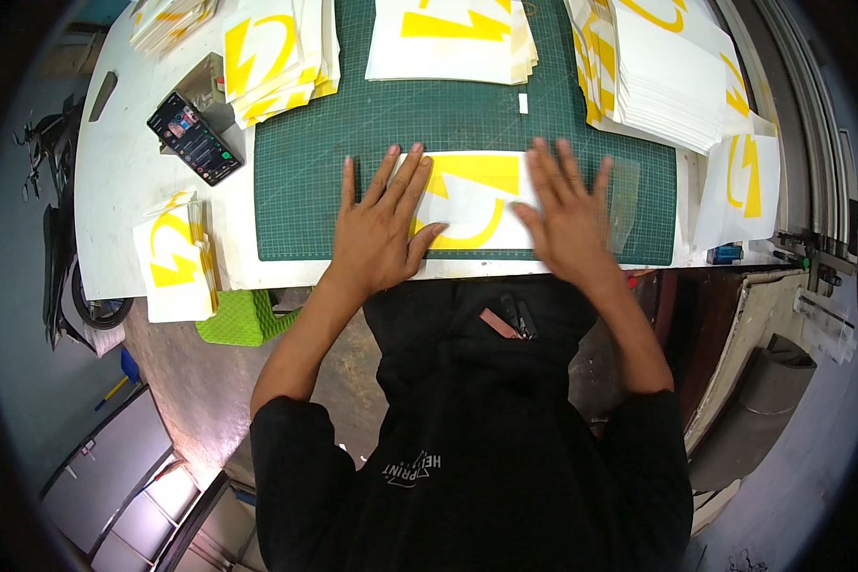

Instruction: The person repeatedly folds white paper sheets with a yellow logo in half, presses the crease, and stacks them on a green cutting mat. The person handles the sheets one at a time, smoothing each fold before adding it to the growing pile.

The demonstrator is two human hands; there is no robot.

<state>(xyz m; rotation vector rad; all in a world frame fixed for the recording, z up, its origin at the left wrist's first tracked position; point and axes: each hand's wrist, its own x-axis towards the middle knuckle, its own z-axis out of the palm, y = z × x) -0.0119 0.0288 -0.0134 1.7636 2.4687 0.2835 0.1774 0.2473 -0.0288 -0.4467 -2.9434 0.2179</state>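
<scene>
A white sheet with a yellow cut shape point(472, 195) lies flat on the green cutting mat point(305, 172) near the table's front edge. My left hand point(381, 229) lies flat on the sheet's left end with fingers spread. My right hand point(567, 214) presses flat on its right end, where a clear film point(624, 195) sticks out past the fingers. Neither hand grips anything.
Stacks of the same yellow-and-white sheets sit at the back: left point(276, 52), middle point(448, 38), right point(667, 71). A smaller pile point(172, 257) lies at the left edge, a loose sheet point(739, 186) at the right. A phone point(194, 138) rests left of the mat. A green stool point(243, 319) stands below the table.
</scene>
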